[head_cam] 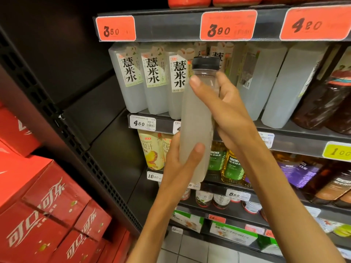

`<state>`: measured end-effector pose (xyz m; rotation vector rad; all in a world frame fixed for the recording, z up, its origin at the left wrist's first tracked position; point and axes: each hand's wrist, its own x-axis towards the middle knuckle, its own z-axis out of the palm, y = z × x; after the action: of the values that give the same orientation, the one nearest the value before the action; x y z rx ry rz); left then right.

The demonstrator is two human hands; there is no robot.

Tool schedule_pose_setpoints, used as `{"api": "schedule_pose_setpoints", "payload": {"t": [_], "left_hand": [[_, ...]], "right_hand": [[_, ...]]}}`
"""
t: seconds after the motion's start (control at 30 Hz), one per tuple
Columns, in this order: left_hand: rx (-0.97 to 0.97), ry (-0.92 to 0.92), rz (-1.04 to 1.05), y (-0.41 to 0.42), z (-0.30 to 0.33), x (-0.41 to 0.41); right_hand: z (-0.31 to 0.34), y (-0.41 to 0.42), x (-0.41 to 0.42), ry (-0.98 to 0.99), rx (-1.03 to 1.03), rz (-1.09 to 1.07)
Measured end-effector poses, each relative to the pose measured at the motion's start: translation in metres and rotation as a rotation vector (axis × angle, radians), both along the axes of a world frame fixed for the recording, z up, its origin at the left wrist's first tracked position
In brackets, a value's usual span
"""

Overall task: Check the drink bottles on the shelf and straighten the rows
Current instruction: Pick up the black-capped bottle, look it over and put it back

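Note:
I hold a tall bottle [195, 126] of cloudy pale drink with a black cap upright in front of the shelf. My right hand [226, 111] grips its neck and upper body, thumb across the front. My left hand [180, 160] grips its lower part, thumb on the front. Behind it, on the shelf, stands a row of square white bottles [133, 78] with black characters on their labels; three on the left face forward, those to the right of them [254, 78] are turned sideways.
Dark brown drink bottles [322, 103] fill the right end of that shelf. Lower shelves carry yellow juice cartons [152, 149], green tea bottles [231, 166] and more. Red price tags [228, 25] line the shelf edge above. Red cola boxes [47, 205] are stacked at the left.

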<state>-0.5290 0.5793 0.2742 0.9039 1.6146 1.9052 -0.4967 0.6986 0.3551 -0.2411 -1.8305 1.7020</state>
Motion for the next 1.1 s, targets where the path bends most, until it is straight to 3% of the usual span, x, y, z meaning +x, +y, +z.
{"api": "schedule_pose_setpoints", "payload": {"t": [0.1, 0.2, 0.33, 0.43, 0.53, 0.63, 0.73, 0.83, 0.97, 1.1], "left_hand": [[-0.027, -0.043, -0.033, -0.002, -0.003, -0.002], [-0.035, -0.277, -0.207, -0.009, -0.002, -0.002], [0.051, -0.405, -0.393, -0.008, -0.001, 0.001], [0.032, -0.365, -0.378, -0.007, -0.004, -0.004], [-0.056, -0.156, -0.183, -0.01, -0.001, -0.012], [-0.069, -0.057, -0.121, -0.005, 0.0, -0.011], [-0.02, -0.08, -0.078, 0.0, -0.006, -0.008], [0.017, -0.211, -0.11, -0.003, -0.009, -0.009], [-0.056, -0.233, -0.128, 0.001, -0.006, -0.006], [-0.128, -0.157, -0.014, 0.008, -0.006, -0.006]], "right_hand": [[0.001, 0.005, 0.0, -0.024, -0.033, 0.064], [0.002, 0.015, 0.002, 0.026, -0.175, 0.152], [0.001, 0.019, -0.003, 0.043, -0.394, 0.358], [-0.004, 0.021, -0.003, 0.11, -0.374, 0.322], [-0.003, 0.022, 0.002, 0.154, -0.253, 0.19], [-0.001, 0.017, 0.003, 0.166, -0.106, 0.081], [0.001, 0.018, 0.004, 0.117, -0.085, 0.136], [-0.004, 0.021, 0.006, 0.073, -0.238, 0.25], [-0.014, 0.016, 0.002, 0.101, -0.404, 0.461], [-0.014, 0.015, 0.003, 0.128, -0.269, 0.278]]}}
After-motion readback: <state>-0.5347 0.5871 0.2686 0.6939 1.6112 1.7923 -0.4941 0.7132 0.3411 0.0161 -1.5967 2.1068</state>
